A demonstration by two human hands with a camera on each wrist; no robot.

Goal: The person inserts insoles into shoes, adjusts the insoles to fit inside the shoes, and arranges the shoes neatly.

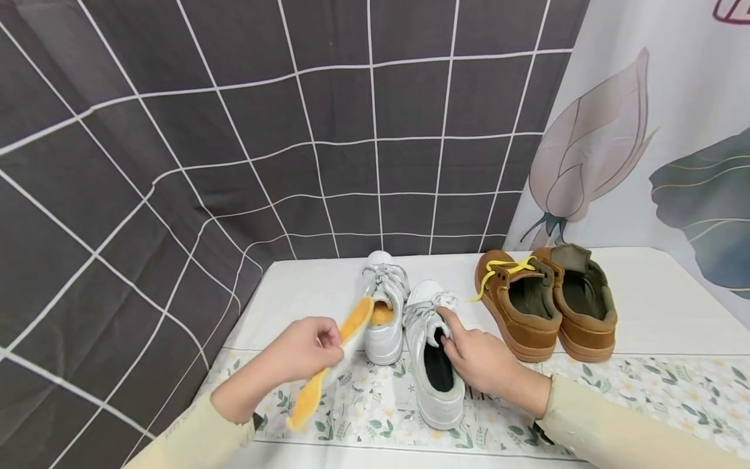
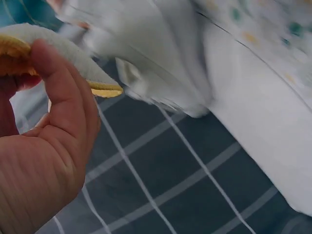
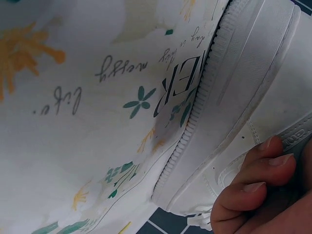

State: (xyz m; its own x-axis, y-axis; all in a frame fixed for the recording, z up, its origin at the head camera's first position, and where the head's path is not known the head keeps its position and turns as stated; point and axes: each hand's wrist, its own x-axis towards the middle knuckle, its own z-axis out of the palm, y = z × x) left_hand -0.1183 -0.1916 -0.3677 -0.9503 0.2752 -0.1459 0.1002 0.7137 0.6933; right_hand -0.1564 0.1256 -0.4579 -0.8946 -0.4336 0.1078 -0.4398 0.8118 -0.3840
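In the head view my left hand (image 1: 310,348) pinches a yellow fuzzy insole (image 1: 306,400) by its middle, holding it tilted above the mat. Seen from the left wrist, the insole (image 2: 63,51) has a pale underside and curves over the fingers. My right hand (image 1: 483,358) grips the side of a white lace-up sneaker (image 1: 442,412) at its opening, where a dark lining shows. From the right wrist, curled fingers (image 3: 253,190) lie against that sneaker's upper. A second white sneaker (image 1: 383,348) stands just left of it, with yellow lining visible inside.
A pair of brown shoes (image 1: 530,335), one with yellow laces, stands to the right. Under the sneakers lies a floral mat (image 1: 375,423) on a white table (image 1: 316,280). A dark grid-patterned cloth (image 1: 340,169) hangs behind and along the left.
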